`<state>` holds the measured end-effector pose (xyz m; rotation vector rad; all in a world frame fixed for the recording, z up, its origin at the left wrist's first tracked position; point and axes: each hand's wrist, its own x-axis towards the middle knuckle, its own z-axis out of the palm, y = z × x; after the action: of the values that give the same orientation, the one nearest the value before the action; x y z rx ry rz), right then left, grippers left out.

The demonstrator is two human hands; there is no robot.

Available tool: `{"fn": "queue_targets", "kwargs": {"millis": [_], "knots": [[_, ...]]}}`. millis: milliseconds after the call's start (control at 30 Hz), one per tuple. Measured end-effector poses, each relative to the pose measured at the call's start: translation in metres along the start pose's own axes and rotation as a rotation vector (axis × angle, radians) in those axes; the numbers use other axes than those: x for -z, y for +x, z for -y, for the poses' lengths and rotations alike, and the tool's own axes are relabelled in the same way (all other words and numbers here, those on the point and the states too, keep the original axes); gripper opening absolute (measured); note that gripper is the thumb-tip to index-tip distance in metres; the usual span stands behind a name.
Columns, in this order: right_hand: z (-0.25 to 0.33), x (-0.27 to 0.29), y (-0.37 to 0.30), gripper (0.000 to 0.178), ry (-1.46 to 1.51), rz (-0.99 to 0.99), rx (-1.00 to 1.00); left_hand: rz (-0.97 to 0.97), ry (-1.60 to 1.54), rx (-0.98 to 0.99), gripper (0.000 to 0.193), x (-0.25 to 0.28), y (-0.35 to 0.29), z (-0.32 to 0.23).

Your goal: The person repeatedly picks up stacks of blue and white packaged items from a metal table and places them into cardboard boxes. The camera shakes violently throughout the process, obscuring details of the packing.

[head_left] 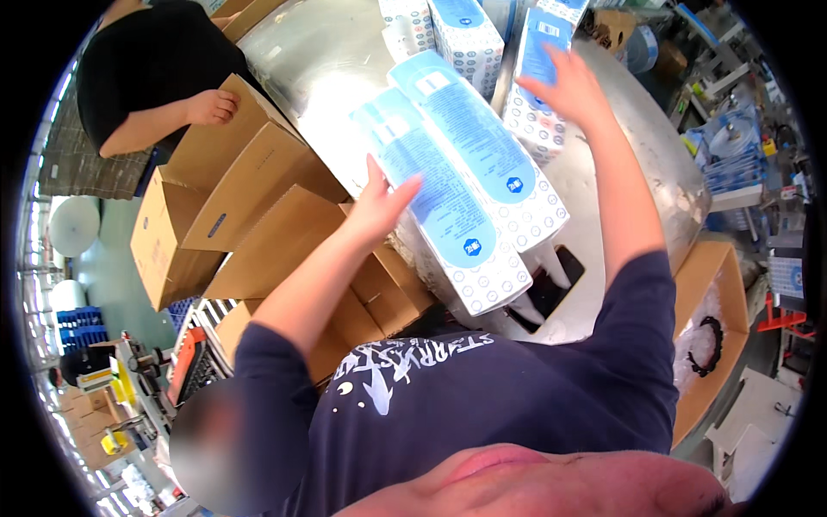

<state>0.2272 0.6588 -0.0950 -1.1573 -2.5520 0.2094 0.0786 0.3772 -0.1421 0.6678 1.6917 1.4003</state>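
Note:
Two long blue-and-white boxes lie side by side in front of me, a left one (444,207) and a right one (474,138), on a shiny metal table (319,52). My left hand (383,202) is at the long left edge of the left box, thumb and fingers apart. Farther off to the right, my right hand (573,90) reaches over another box (547,47) of the same kind, fingers spread across its blue face. Whether those fingertips press on it I cannot tell.
More such boxes (469,39) stand at the far edge. Left of the table are open brown cartons (263,185), with a co-worker's hand (213,107) at a flap. Another open carton (732,297) sits at right, holding clear plastic. A black-edged opening (564,271) shows near me.

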Motion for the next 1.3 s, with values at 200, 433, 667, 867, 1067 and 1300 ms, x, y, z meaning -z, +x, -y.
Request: {"fn": "queue_targets", "kwargs": {"millis": [200,433,667,867,1067,1300], "knots": [[0.027,-0.026,0.002,0.077,-0.050,0.270,0.033,0.104,-0.208,0.035,0.070,0.003,0.044,0.008],[-0.051,-0.045,-0.083,0.070,1.325,0.586,-0.346,0.382,-0.227,0.523,0.065,0.041,0.018,0.036],[-0.014,0.026,-0.110,0.076,1.470,0.447,-0.064,0.338,-0.332,0.063,0.076,0.046,-0.020,0.016],[0.011,0.040,-0.173,0.069,0.923,0.420,0.116,0.371,0.003,-0.316,0.055,0.077,-0.069,0.015],[0.059,0.039,-0.207,0.052,0.601,0.246,0.328,0.222,0.272,-0.428,0.037,0.091,-0.124,0.016],[0.177,0.078,-0.257,0.032,0.848,0.458,0.020,-0.075,0.858,-0.647,0.051,0.247,-0.229,-0.086]]}}
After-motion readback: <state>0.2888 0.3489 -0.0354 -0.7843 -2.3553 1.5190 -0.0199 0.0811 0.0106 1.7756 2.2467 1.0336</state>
